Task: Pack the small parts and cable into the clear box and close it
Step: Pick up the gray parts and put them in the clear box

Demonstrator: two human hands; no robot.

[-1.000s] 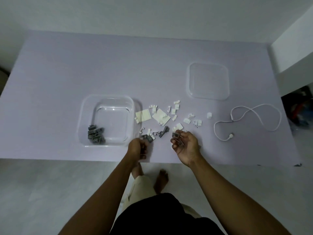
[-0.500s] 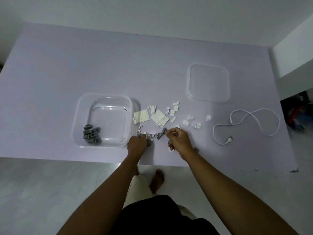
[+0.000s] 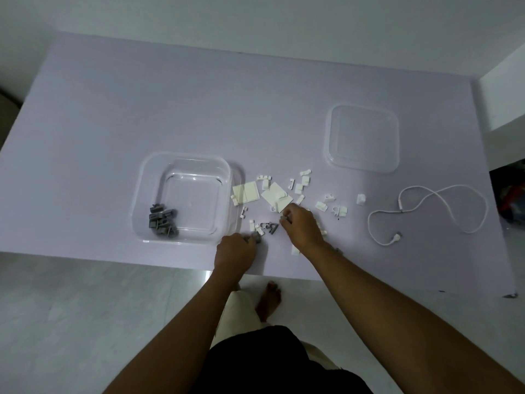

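The clear box point(image 3: 181, 166) stands open on the table, with a heap of grey clips point(image 3: 162, 220) in its near left corner. Its clear lid point(image 3: 362, 137) lies apart at the back right. White small parts point(image 3: 301, 189) and two white square pads point(image 3: 246, 192) are scattered between them. A white cable point(image 3: 426, 211) lies looped to the right. My left hand point(image 3: 235, 253) rests near the table's front edge, its fingers closed around grey clips point(image 3: 255, 237). My right hand point(image 3: 302, 226) pinches a small grey clip point(image 3: 282, 218) among the scattered parts.
The lilac table point(image 3: 142, 109) ends just behind my hands, with tiled floor below. A white wall corner point(image 3: 505, 89) and dark clutter point(image 3: 511, 194) sit past the table's right edge. A bare foot point(image 3: 268, 300) shows under the front edge.
My right hand turned palm down and moved forward onto the scattered parts, pinching a grey clip. My left hand stayed by the box's near right corner, closed on grey clips.
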